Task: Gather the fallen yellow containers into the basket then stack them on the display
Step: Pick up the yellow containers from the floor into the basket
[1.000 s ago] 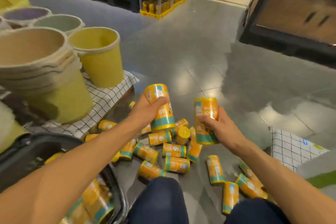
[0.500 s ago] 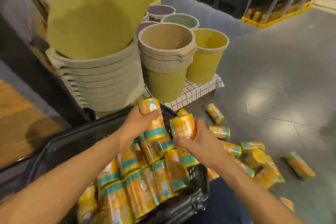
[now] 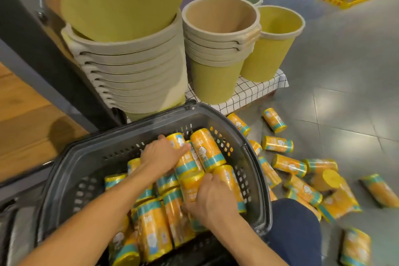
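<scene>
head view: left hand (image 3: 160, 154) presses yellow containers (image 3: 207, 151) straight-fingered, right hand (image 3: 212, 198) grips one; best laid flat in the basket (image 3: 216, 112).

The left hand (image 3: 160, 155) reaches forward palm down, its fingers (image 3: 183, 149) nearly straight and pointing right, thumb spread away behind them. Just below and right of those fingers, the right hand (image 3: 212, 198) sits knuckles up, fingers curled under, tips hidden
</scene>
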`<state>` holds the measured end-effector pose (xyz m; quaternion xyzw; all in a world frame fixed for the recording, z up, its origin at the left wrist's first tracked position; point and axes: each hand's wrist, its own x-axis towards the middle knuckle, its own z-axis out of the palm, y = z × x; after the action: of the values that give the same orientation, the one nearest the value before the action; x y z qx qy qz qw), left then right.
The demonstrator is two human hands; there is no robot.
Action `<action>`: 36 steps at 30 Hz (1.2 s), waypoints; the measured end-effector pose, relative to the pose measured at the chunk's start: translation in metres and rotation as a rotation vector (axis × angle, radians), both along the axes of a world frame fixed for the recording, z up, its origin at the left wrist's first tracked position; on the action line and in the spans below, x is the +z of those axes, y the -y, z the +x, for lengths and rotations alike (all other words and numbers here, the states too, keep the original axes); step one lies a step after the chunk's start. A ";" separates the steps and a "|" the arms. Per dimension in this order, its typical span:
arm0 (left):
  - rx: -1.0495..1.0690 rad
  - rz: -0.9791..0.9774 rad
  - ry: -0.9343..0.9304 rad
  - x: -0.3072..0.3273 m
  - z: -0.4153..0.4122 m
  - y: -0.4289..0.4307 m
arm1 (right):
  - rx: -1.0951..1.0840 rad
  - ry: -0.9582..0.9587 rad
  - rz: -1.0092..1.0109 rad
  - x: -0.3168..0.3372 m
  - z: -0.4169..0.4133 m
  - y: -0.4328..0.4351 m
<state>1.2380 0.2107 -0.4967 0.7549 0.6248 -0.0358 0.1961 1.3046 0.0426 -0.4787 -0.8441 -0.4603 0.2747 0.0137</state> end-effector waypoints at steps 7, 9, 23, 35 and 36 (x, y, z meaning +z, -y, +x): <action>0.125 -0.075 0.186 -0.011 -0.001 0.005 | -0.082 -0.020 -0.001 -0.018 -0.003 -0.002; 0.115 -0.070 0.197 -0.013 -0.001 0.006 | -0.106 -0.055 0.039 -0.020 0.001 -0.005; -0.307 -0.087 0.719 0.087 0.069 0.031 | -0.533 -0.174 0.641 0.090 0.126 0.020; -0.702 -0.582 0.937 0.114 0.247 0.213 | -1.020 -0.050 0.763 0.124 0.286 0.258; -0.731 -0.607 0.902 0.107 0.260 0.235 | -1.081 -0.042 0.776 0.111 0.290 0.286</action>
<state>1.4983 -0.0240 -0.3901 0.7708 0.1467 0.0454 0.6183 1.5944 -0.2430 -0.3679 -0.8843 -0.0373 0.0599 0.4615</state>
